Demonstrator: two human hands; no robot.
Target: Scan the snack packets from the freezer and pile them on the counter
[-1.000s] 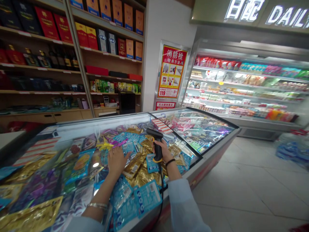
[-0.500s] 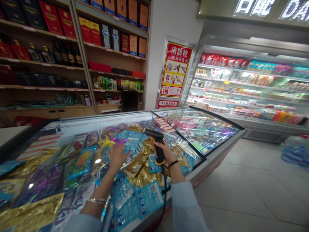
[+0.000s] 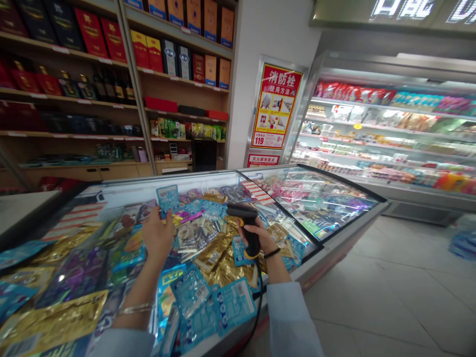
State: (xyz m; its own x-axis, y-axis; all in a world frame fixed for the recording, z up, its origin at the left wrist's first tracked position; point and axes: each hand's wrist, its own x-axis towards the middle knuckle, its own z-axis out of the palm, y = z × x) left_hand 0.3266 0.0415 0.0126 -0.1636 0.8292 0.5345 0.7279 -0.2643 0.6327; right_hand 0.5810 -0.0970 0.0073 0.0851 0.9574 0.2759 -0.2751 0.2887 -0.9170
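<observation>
My left hand (image 3: 159,233) grips the lower edge of a small blue snack packet (image 3: 167,198), raised upright above the left side of the freezer top. My right hand (image 3: 259,235) is wrapped round the handle of a black barcode scanner (image 3: 243,213), its head pointing left and its cable hanging down past the freezer's front edge. Below and between the hands lie gold foil packets (image 3: 215,253) in a heap. Several more blue packets (image 3: 234,302) lie near the front edge, some overlapping. A dark packet with a printed picture (image 3: 197,233) shows between my hands.
The glass-topped chest freezer (image 3: 334,233) stretches off to the right, full of bagged goods. Shelves of boxed bottles (image 3: 178,59) stand behind at left. A lit open fridge (image 3: 386,129) stands at back right, with tiled floor (image 3: 372,287) before it.
My left hand has moved left and lifted the blue packet upright, off the middle of the pile. The scanner stays in my right hand at nearly the same place. The view has shifted slightly.
</observation>
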